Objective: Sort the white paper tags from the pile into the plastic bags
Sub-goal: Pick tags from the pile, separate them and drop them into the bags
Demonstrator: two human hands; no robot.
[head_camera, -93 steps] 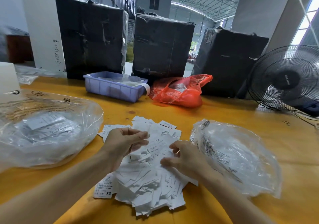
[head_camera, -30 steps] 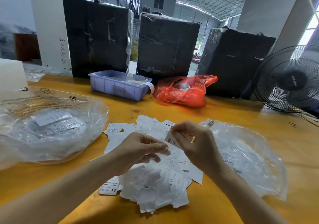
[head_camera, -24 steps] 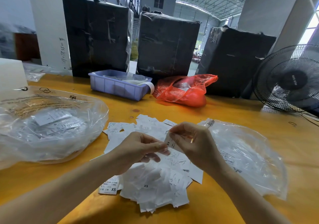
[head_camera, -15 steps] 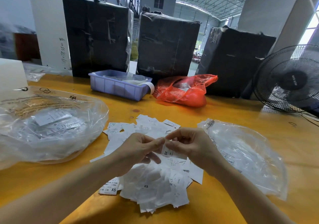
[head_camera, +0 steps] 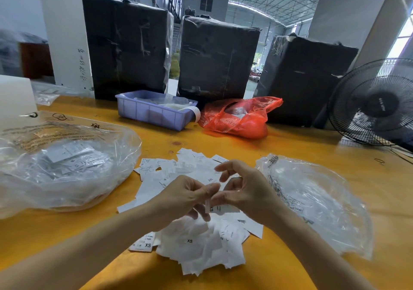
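Above the pile of white paper tags (head_camera: 196,245), the left hand (head_camera: 178,200) and right hand (head_camera: 245,191) both pinch one small white XS-marked tag (head_camera: 220,209).

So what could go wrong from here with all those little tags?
The fan stands close; if it runs, it might scatter the loose pile of tags. The left hand and right hand pinch one XS tag together; it could slip back into the pile. Both clear bags look alike, so a size might get misfiled.
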